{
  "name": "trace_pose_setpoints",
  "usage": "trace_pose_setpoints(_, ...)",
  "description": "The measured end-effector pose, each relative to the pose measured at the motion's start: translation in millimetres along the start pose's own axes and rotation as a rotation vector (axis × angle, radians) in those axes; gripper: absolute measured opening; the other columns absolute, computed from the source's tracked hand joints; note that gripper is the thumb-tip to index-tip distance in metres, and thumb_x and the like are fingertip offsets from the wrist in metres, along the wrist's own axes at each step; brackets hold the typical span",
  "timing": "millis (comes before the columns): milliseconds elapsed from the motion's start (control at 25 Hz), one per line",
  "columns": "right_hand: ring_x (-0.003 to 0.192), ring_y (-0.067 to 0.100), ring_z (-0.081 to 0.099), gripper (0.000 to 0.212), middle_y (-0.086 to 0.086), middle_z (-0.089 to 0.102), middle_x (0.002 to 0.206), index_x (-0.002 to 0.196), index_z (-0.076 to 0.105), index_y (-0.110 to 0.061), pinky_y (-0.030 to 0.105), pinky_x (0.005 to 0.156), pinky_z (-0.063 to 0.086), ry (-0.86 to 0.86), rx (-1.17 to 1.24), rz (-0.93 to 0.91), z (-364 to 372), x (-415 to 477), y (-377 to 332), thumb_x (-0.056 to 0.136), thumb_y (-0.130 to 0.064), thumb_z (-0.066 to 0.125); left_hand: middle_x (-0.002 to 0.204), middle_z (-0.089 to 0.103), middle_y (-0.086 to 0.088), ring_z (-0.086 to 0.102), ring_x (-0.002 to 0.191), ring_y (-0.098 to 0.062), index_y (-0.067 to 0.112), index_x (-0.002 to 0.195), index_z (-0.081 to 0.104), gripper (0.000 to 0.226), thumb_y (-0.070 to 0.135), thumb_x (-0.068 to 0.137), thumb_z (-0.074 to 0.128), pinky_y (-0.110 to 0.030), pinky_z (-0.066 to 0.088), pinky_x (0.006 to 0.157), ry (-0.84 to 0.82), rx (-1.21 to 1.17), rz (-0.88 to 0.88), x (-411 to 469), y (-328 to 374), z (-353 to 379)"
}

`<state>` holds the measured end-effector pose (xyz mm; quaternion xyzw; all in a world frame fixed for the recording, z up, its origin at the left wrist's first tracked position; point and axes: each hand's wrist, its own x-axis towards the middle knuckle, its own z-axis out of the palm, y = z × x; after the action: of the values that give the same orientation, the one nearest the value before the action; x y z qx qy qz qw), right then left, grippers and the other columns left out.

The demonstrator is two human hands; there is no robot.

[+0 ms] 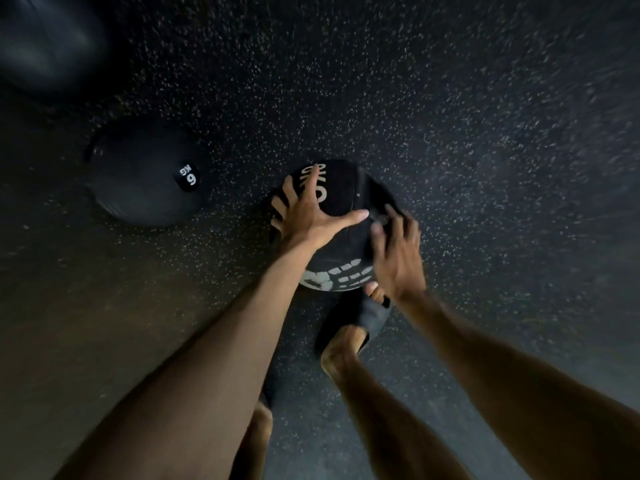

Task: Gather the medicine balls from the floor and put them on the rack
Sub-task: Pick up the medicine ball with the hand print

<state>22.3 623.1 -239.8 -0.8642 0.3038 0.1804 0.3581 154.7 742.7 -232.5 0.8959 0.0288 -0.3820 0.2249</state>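
Ball black, round, with white lettering

On my feed the left forearm and right forearm are bare right up to the left hand and right hand. At six o'clock a bare lower leg ends in a black open-toed slide sandal, toes showing past its broad strap. At seven o'clock is a second leg, also bare, its foot mostly hidden.
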Motion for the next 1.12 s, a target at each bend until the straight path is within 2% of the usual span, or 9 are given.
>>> trace_pose_setpoints(80,0.154,0.026,0.003,0.083,0.009,-0.004,0.167,0.159,-0.005,-0.022,0.044,0.126,0.008,-0.061,-0.061,-0.087,-2,-9,4,0.098,-0.066,0.031,0.163,0.009,-0.002,0.014,0.144,-0.037,0.045,0.151,0.021,0.108,0.081,0.061,0.069,-0.060,0.018,0.116,-0.003,0.060,-0.005,26,25,-9)
trace_pose_setpoints(160,0.154,0.027,-0.002,0.092,0.007,-0.011,0.167,0.158,-0.014,-0.026,0.046,0.125,0.011,-0.070,-0.006,-0.055,-6,10,-1,0.094,-0.071,0.034,0.161,0.018,-0.003,0.018,0.145,-0.035,0.040,0.149,0.030,0.089,0.077,0.074,0.061,-0.057,0.019,0.116,0.060,0.090,0.041,44,41,-12)
trace_pose_setpoints(320,0.153,0.034,-0.002,0.089,0.008,-0.008,0.167,0.159,-0.009,-0.027,0.052,0.122,0.014,-0.082,0.071,0.032,-25,66,-25,0.092,-0.075,0.026,0.163,0.021,-0.006,0.022,0.147,-0.032,0.035,0.151,0.032,0.071,0.065,0.089,0.051,-0.053,0.021,0.119,0.163,0.028,0.203,51,34,-23)
trace_pose_setpoints(440,0.151,0.043,-0.001,0.098,0.011,-0.009,0.167,0.160,0.004,-0.026,0.057,0.123,0.012,-0.180,-0.052,0.051,-38,116,-42,0.081,-0.083,0.001,0.166,0.004,-0.006,0.008,0.150,-0.035,0.042,0.155,0.014,0.085,0.062,0.086,0.060,-0.055,0.019,0.119,0.124,0.018,0.286,31,14,-30)
trace_pose_setpoints(480,0.151,0.046,-0.001,0.096,0.014,-0.008,0.166,0.160,0.005,-0.028,0.059,0.122,0.012,-0.226,-0.053,0.090,-46,133,-51,0.080,-0.082,0.001,0.166,-0.002,-0.006,0.004,0.151,-0.036,0.044,0.156,0.007,0.093,0.062,0.083,0.063,-0.056,0.019,0.119,0.097,0.031,0.300,26,11,-31)
trace_pose_setpoints(600,0.150,0.045,0.008,0.084,0.020,0.004,0.165,0.160,0.001,-0.028,0.059,0.121,0.018,-0.201,0.097,0.208,-65,163,-74,0.094,-0.073,0.027,0.166,-0.009,-0.005,0.007,0.149,-0.041,0.049,0.154,-0.003,0.100,0.066,0.081,0.064,-0.058,0.022,0.117,0.067,0.077,0.246,37,18,-41)
trace_pose_setpoints(680,0.151,0.040,0.008,0.082,0.017,0.005,0.165,0.159,0.004,-0.027,0.057,0.121,0.019,-0.131,0.073,0.081,-70,156,-80,0.096,-0.068,0.035,0.166,-0.007,-0.003,0.012,0.148,-0.041,0.052,0.152,-0.004,0.098,0.069,0.081,0.061,-0.057,0.025,0.114,0.043,0.107,0.172,57,35,-55)
trace_pose_setpoints(920,0.154,0.028,-0.006,0.099,0.009,-0.014,0.167,0.159,-0.005,-0.025,0.046,0.124,0.009,-0.071,-0.108,-0.192,-75,150,-74,0.090,-0.071,0.049,0.165,0.011,-0.002,0.017,0.146,-0.040,0.051,0.152,0.015,0.088,0.074,0.079,0.058,-0.060,0.027,0.114,0.008,0.031,0.042,128,73,-92)
trace_pose_setpoints(1120,0.153,0.034,0.004,0.104,0.017,-0.002,0.166,0.160,0.000,-0.024,0.054,0.122,0.016,-0.165,-0.142,-0.094,-96,210,-114,0.085,-0.074,0.052,0.163,0.020,-0.010,0.021,0.147,-0.035,0.037,0.155,0.023,0.078,0.066,0.089,0.053,-0.055,0.027,0.116,0.106,-0.105,0.037,158,87,-105)
